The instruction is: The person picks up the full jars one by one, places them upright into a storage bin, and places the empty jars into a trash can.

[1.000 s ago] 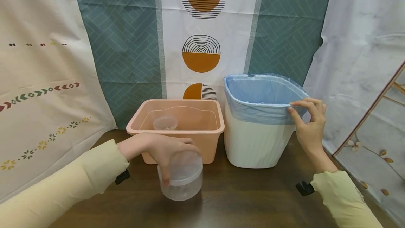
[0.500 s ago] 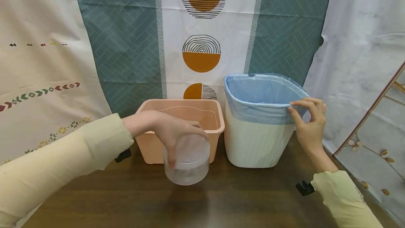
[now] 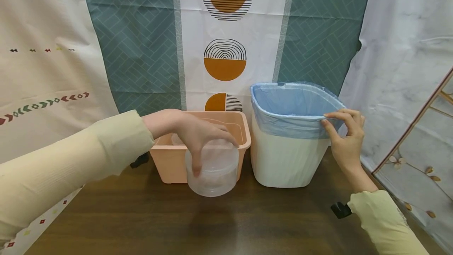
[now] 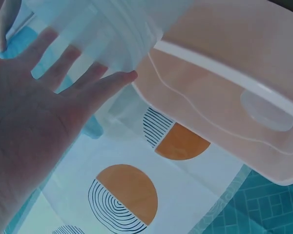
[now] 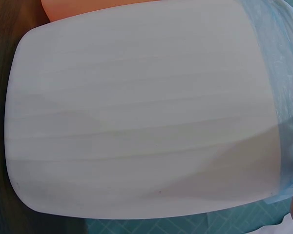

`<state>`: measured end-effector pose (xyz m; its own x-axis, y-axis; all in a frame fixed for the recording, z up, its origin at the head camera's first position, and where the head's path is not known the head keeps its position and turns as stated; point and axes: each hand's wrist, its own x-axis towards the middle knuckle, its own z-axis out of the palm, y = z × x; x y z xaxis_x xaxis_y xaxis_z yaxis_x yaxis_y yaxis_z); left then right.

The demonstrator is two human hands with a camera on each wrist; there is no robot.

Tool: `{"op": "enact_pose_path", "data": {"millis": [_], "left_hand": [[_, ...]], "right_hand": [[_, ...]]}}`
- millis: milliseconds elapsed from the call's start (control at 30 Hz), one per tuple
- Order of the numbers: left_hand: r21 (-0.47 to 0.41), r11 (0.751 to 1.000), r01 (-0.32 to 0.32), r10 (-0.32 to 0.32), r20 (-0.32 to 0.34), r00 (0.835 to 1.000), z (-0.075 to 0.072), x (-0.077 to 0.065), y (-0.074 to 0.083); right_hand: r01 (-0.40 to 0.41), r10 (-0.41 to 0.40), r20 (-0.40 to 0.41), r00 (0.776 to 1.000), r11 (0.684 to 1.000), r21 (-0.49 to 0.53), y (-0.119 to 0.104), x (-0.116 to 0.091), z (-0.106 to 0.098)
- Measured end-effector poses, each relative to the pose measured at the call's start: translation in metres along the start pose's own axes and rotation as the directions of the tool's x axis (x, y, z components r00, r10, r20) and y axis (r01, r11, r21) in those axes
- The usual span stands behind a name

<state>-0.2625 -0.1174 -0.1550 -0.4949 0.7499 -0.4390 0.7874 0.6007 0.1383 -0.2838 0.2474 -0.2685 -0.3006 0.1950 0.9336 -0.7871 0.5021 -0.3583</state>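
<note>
My left hand (image 3: pixel 198 135) grips a clear round plastic jar (image 3: pixel 214 178) from above, its thumb on the near side. The jar is off the table, in front of the pink plastic tub (image 3: pixel 171 164). Behind my left hand, a smaller clear round container (image 3: pixel 176 139) sits inside the tub, partly hidden; it also shows in the left wrist view. My right hand (image 3: pixel 348 139) pinches the near right rim of a white trash can (image 3: pixel 286 160) lined with a blue bag (image 3: pixel 290 99). In the right wrist view the can's ribbed wall fills most of the picture.
The dark wooden table (image 3: pixel 276 223) extends in front of both containers. The tub and trash can stand side by side near a patterned curtain (image 3: pixel 145 50). A pale cloth (image 3: pixel 53 74) hangs at left, a marbled one (image 3: pixel 400 89) at right.
My left hand has lifted the jar upward and slightly to the right, away from the table's near side. My right hand keeps its place on the trash can's rim.
</note>
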Motion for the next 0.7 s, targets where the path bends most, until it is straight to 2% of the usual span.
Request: {"op": "enact_pose_path", "data": {"millis": [67,200,433,567,700], "left_hand": [[0.017,1.0,0.008,-0.008,-0.003,1.0,-0.004,0.0,0.001],[-0.002,0.999,0.045,-0.045,0.006,0.999,-0.015,0.0,0.003],[-0.024,0.996,0.091,-0.091,0.02,0.996,-0.039,0.004,0.008],[-0.001,0.991,0.135,-0.135,0.005,0.991,-0.054,0.003,0.01],[0.024,0.987,0.16,-0.159,-0.025,0.987,-0.07,0.003,0.012]], "right_hand": [[-0.001,0.001,0.0,1.0,1.0,-0.003,0.003,0.0,0.0],[0.005,-0.005,0.001,1.0,1.0,-0.014,0.019,-0.001,-0.001],[0.008,-0.008,-0.004,1.0,1.0,0.0,0.008,-0.001,0.0],[0.02,-0.02,-0.004,1.0,1.0,-0.01,0.025,-0.002,-0.002],[0.024,-0.024,-0.003,1.0,1.0,-0.015,0.032,-0.002,-0.004]]}}
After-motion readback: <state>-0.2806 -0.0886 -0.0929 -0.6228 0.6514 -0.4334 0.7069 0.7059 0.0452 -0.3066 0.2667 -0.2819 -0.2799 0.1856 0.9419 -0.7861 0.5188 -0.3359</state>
